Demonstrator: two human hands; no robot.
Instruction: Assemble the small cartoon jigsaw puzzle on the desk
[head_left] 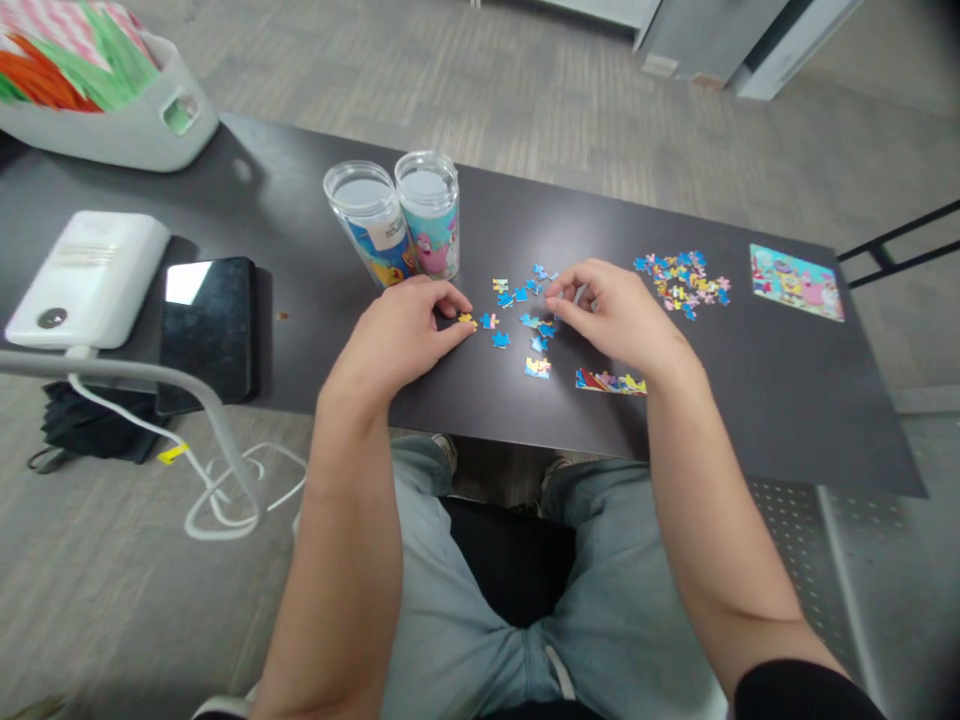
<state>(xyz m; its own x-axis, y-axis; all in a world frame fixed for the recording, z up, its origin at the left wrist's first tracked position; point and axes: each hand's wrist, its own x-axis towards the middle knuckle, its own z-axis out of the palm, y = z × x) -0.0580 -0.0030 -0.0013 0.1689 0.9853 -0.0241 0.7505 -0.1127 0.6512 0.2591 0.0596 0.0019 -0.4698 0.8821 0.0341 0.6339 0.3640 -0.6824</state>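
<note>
My left hand (409, 335) rests on the table with its thumb and index finger closed on a small yellow puzzle piece (468, 320). Across from it, my right hand (619, 310) pinches thumb and index together at the edge of the loose pieces; whatever is between those fingertips is hidden. Several mostly blue pieces (501, 341) lie scattered between the hands. A yellow and red piece (537, 368) sits nearer me. Partly covered by my right wrist is a joined puzzle strip (606, 382).
Two clear-topped picture canisters (364, 215) stand behind my left hand. Further right are a heap of pieces (682, 282) and a picture card (796, 282). At left lie a black phone (208, 335), a white device (90, 280) with a cable, and a white basket (142, 130).
</note>
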